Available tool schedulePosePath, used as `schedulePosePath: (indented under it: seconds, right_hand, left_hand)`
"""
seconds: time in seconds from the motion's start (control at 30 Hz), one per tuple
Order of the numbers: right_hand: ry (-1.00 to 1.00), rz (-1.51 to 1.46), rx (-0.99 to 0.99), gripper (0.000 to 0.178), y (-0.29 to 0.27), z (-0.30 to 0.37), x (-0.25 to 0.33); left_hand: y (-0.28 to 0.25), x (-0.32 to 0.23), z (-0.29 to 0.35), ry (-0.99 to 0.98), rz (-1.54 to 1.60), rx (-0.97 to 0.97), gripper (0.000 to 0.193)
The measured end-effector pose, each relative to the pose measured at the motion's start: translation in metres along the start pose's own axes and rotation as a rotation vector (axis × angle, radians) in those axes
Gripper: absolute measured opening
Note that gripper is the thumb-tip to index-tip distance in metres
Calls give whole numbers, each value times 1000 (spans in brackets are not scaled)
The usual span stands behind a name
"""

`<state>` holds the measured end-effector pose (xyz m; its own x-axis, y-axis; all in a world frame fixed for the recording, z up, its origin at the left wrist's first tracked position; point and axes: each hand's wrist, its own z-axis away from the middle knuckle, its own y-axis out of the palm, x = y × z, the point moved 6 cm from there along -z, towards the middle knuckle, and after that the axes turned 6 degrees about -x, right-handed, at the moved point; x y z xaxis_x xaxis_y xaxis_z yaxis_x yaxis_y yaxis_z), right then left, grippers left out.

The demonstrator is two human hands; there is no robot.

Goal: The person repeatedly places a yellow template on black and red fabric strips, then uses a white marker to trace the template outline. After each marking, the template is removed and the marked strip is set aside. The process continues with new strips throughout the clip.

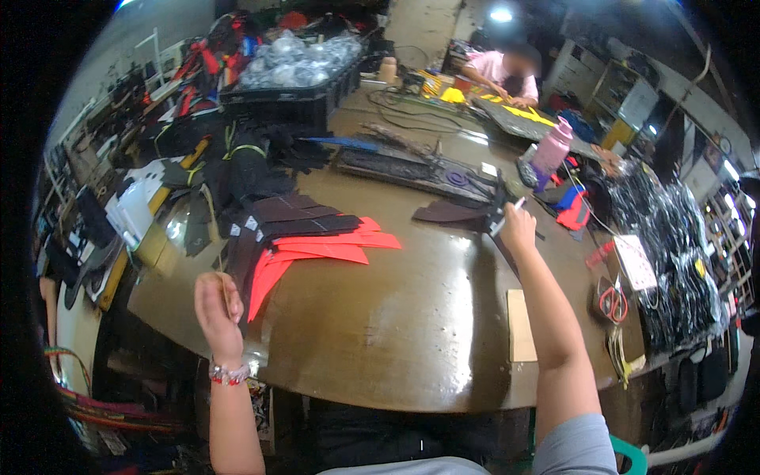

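Observation:
My left hand (218,307), a beaded bracelet (229,373) on its wrist, hovers at the table's near left with loosely bent fingers and nothing visible in them. Beside it lies a fanned stack of bright red-orange cut pieces (324,252), topped by dark brown and black cut pieces (297,215). My right arm reaches across the table. Closed around a thin white pen-like stick (498,227) is my right hand (518,227), close to a dark curved piece (453,212). The stick's exact kind is unclear.
A long dark board (388,168) lies mid-table, with a pink bottle (552,146) to its right. Red-handled scissors (613,302) and black plastic-wrapped bundles (673,245) line the right edge. A black crate (285,107) stands far left. Opposite, another person (511,75) handles yellow pieces.

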<state>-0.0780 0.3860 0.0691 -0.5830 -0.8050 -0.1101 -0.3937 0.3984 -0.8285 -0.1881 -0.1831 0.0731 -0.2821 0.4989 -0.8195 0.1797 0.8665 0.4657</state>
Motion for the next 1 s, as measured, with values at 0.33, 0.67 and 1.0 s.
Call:
schedulePosePath:
  seconds: [0.33, 0.67, 1.0]
  right_hand:
    - [-89, -407, 346, 25, -131, 201, 99]
    - [371, -945, 322, 25, -144, 194, 82]
    - [196, -735, 374, 22, -82, 207, 85]
  left_hand:
    - [88, 11, 73, -203, -46, 211, 32]
    - [225, 74, 206, -143, -429, 923, 26]
    - [229, 147, 154, 317, -1090, 1027, 34]
